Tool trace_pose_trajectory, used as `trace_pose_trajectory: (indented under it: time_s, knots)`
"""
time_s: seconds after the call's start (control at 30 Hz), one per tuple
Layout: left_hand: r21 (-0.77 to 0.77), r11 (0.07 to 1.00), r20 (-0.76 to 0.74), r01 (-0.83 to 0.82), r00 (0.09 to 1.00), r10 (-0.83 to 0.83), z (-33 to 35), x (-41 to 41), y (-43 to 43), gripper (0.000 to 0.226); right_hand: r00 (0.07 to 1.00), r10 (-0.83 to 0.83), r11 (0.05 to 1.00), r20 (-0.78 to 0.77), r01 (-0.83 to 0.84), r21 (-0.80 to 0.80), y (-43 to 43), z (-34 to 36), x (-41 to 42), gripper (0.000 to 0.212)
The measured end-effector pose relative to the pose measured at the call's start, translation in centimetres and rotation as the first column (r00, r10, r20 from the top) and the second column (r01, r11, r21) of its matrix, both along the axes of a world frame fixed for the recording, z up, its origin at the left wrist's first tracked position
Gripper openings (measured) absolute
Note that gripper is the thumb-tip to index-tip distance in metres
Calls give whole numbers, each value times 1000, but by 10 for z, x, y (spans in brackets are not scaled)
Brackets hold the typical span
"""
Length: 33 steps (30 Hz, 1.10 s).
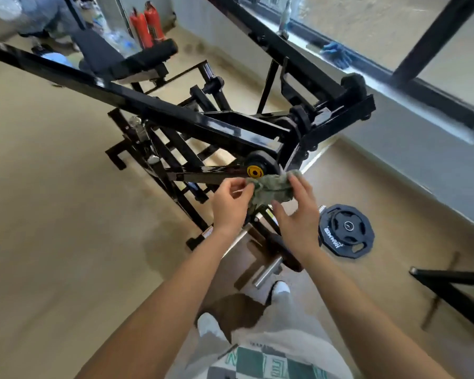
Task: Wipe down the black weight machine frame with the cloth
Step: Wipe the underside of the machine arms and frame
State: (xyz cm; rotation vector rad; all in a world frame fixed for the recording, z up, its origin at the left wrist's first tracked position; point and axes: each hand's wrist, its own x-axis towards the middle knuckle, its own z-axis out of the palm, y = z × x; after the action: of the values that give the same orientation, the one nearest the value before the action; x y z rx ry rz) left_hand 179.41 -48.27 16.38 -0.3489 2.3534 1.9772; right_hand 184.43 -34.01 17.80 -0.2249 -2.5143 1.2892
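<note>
The black weight machine frame (208, 124) fills the middle of the head view, with a long bar running from upper left down to a pivot with a yellow hub (254, 171). A crumpled grey-green cloth (272, 189) is held just below that hub, in front of the frame. My left hand (230, 203) pinches the cloth's left end between thumb and fingers. My right hand (298, 214) holds the cloth's right side, fingers lying over it and thumb spread below. Whether the cloth touches the frame I cannot tell.
A black weight plate (345, 231) lies on the tan floor to the right. Two red fire extinguishers (147, 26) stand at the back. A window ledge with a blue cloth (337, 54) runs along the right wall. Another black frame (454, 291) juts in at lower right.
</note>
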Motion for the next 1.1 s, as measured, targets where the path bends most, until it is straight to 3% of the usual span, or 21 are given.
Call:
trace_pose_trajectory:
  time_s: [0.07, 0.13, 0.33, 0.43, 0.63, 0.77, 0.87, 0.93, 1.0, 1.1]
  knots:
    - [47, 998, 11, 52, 999, -52, -2, -4, 3, 17, 998, 37, 999, 48, -37, 11, -2, 2, -5, 58]
    - [-2, 996, 29, 94, 995, -94, -7, -1, 5, 17, 997, 46, 999, 59, -48, 26, -1, 2, -5, 47]
    - [-85, 979, -36, 185, 981, -188, -4, 11, 1, 11, 998, -68, 993, 9, 67, 97, 6, -5, 7, 16]
    - [-88, 973, -33, 213, 976, -216, 15, 13, -8, 15, 997, -82, 996, 14, 81, 26, 10, 3, 5, 12]
    - [-119, 951, -172, 287, 937, -304, 64, -40, -17, 15, 985, -64, 995, -157, 50, -90, 14, 42, -49, 13]
    - [-331, 893, -293, 303, 867, -403, 79, -103, -21, 21, 965, -64, 997, -255, 49, -68, 21, 62, -102, 18]
    - [-510, 815, -397, 277, 764, -508, 78, -147, -29, 25, 951, -93, 996, -294, 85, -40, 26, 63, -126, 14]
    - [-664, 704, -381, 251, 697, -608, 68, -168, -35, 24, 971, -66, 995, -230, 81, 57, 26, 52, -131, 13]
    - [-746, 613, -314, 262, 673, -670, 52, -176, -44, 22, 999, -38, 988, -37, 43, 146, 25, 37, -127, 11]
    - [-705, 629, -289, 327, 678, -676, 32, -177, -62, 24, 986, -88, 991, 142, 72, 112, 21, 30, -118, 12]
